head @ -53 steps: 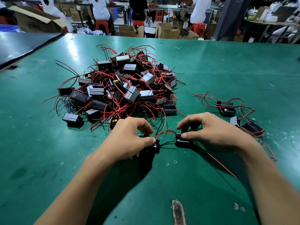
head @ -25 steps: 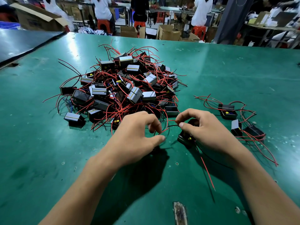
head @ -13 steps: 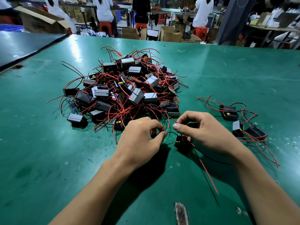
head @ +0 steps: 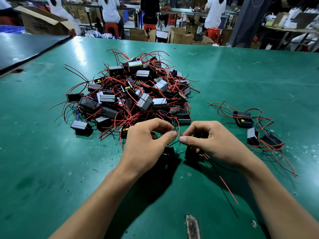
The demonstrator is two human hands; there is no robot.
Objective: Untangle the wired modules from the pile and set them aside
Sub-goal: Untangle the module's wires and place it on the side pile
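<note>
At the near edge of the pile (head: 134,94), a short span of red wire (head: 178,134) was pinched from both ends. The left hand (head: 146,140) gripped it between thumb and curled forefinger. The right hand (head: 212,142) did likewise, so that the two thumb tips lay just apart. Beneath the left hand sat one black module (head: 168,151), partly hidden, and beneath the right hand a second module (head: 193,153), both on the green table (head: 51,169). A long red lead (head: 227,188) ran from under the right hand toward the viewer.

Two seconds before, the hands had lain apart, each holding a module against the table. They had since drawn together and risen to the wire between the two modules. The pile itself, a mound of black and grey modules laced with red wires, had kept its form. To the right, well apart from it, three freed modules (head: 244,119) lay with their leads spread, as before.

Nearer the viewer a worn patch (head: 191,225) marked the table. Beyond the far edge, cardboard boxes (head: 179,37) and people seated on red stools (head: 110,28) filled the background.
</note>
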